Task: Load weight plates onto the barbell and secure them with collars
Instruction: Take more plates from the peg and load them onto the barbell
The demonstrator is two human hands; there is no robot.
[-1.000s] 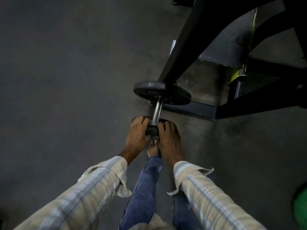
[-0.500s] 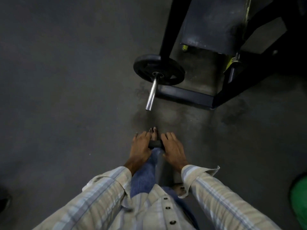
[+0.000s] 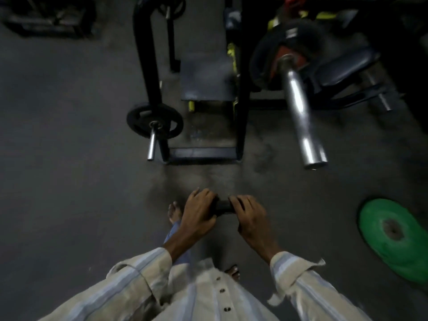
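A small black plate (image 3: 224,206) is held edge-up between both hands, low over the floor (image 3: 69,181). The left hand (image 3: 199,214) grips its left side with curled fingers, the right hand (image 3: 251,217) its right side likewise. Ahead, the bar (image 3: 301,117) juts out bare-ended; a green plate (image 3: 396,235) lies to the right

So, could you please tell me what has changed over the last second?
Both hands, left hand and right hand, drew the small black plate off the thin bar and back toward the body. They keep gripping it; the black plate stayed on.
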